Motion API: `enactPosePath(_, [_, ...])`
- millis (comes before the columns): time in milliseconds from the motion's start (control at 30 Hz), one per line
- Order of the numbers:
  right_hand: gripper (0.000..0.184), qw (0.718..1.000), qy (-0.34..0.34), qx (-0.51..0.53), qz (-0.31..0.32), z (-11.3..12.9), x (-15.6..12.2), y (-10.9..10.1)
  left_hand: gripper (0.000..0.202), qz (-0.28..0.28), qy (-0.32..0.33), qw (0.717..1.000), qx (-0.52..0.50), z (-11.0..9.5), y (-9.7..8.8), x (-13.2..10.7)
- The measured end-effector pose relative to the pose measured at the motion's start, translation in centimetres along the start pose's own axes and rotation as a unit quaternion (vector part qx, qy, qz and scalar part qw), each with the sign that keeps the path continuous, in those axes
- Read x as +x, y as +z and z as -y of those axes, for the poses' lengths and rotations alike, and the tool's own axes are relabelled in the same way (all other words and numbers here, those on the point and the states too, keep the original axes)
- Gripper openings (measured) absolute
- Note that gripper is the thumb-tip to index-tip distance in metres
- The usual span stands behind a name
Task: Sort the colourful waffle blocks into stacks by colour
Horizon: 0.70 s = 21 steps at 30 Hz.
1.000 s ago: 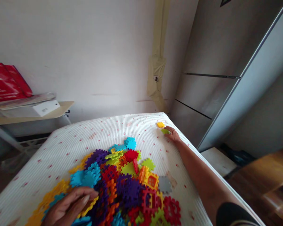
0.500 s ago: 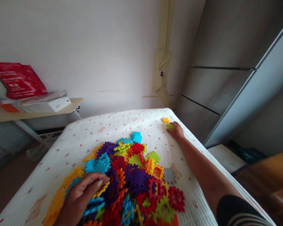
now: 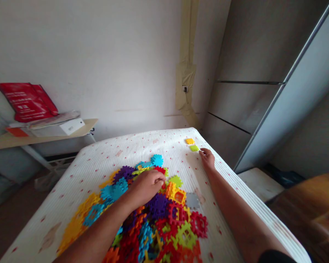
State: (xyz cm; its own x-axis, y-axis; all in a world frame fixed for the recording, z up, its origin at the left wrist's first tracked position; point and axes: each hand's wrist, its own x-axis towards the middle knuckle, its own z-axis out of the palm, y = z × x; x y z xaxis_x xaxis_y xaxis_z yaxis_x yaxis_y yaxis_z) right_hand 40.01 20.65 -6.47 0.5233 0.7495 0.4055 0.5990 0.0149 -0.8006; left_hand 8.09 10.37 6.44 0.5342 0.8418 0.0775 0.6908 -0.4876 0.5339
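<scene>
My left hand (image 3: 149, 183) reaches over a heap of notched plastic building tiles, its fingers curled down. A red tile (image 3: 160, 170) shows just behind its knuckles, and whatever the fingertips grip is hidden. Beyond the heap, a lime green tile (image 3: 194, 148) lies flat on the sheet, with a yellow tile (image 3: 190, 141) a little behind it. Just right of the lime tile is my right hand (image 3: 208, 158), apart from it, fingers loosely bent and holding nothing. Purple tiles (image 3: 158, 205) and blue tiles (image 3: 117, 189) surround the left forearm.
The white dotted sheet (image 3: 98, 160) covers the bed-like surface. A grey tile (image 3: 192, 200) sits at the heap's right edge. At left, a shelf (image 3: 84, 128) carries a white box (image 3: 71, 126) and a red bag (image 3: 27, 102). A grey cabinet (image 3: 244, 98) stands on the right.
My right hand has let go of the lime green tile and drawn slightly back from it. My left hand has moved right and farther over the heap, off the near-left side.
</scene>
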Motion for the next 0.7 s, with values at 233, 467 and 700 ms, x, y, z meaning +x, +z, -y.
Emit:
enactPosePath(233, [0.035, 1.000, 0.018, 0.004, 0.005, 0.3, 0.1, -0.2, 0.025, 0.068, -0.045, 0.979, 0.188, -1.7, 6.3, 6.5])
enactPosePath(467, [0.034, 0.999, 0.026, 0.010, 0.024, 0.6, 0.0, -0.1, 0.032, 0.079, -0.083, 0.973, 0.198, -1.5, 7.7, 7.2])
enactPosePath(700, [0.034, 0.998, 0.037, 0.032, 0.033, 1.2, -0.2, -0.4, 0.027, 0.013, -0.103, 0.991, 0.084, -0.9, 7.6, 7.5])
